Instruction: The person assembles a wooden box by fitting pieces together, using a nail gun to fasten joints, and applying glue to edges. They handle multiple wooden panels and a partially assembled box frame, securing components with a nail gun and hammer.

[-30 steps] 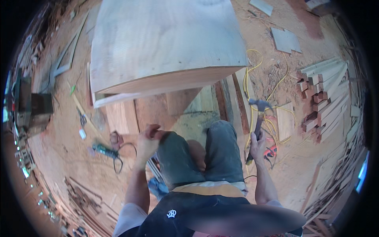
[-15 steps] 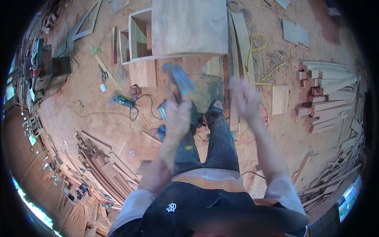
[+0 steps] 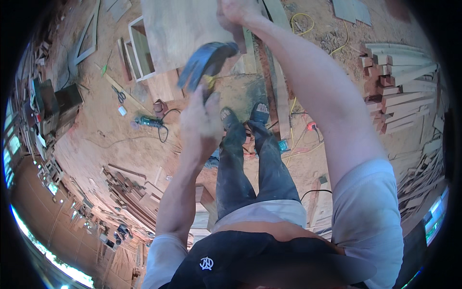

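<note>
Bare earth floor [image 3: 77,156] surrounds the work, with stacked timber [image 3: 404,89] off to the right and a green power tool [image 3: 150,122] lying to the left, near a pair of scissors [image 3: 119,95]. Ahead of the person, a pale wooden cabinet [image 3: 168,29] runs out past the upper edge of view, its broad flat panel facing up. The left hand [image 3: 202,118] has its fingers closed around the handle of a hammer [image 3: 207,60], whose blurred head shows in front of the cabinet's near end; whether it touches the wood, I cannot tell. The right hand [image 3: 236,10] is stretched out to the cabinet's right side, and I cannot tell if its fingers are spread, curled or gripping something. The step in hand looks like a reach to the cabinet while the left side carries the hammer; the next move calls for a steady hold and right fingers clear of the hammer's head
</note>
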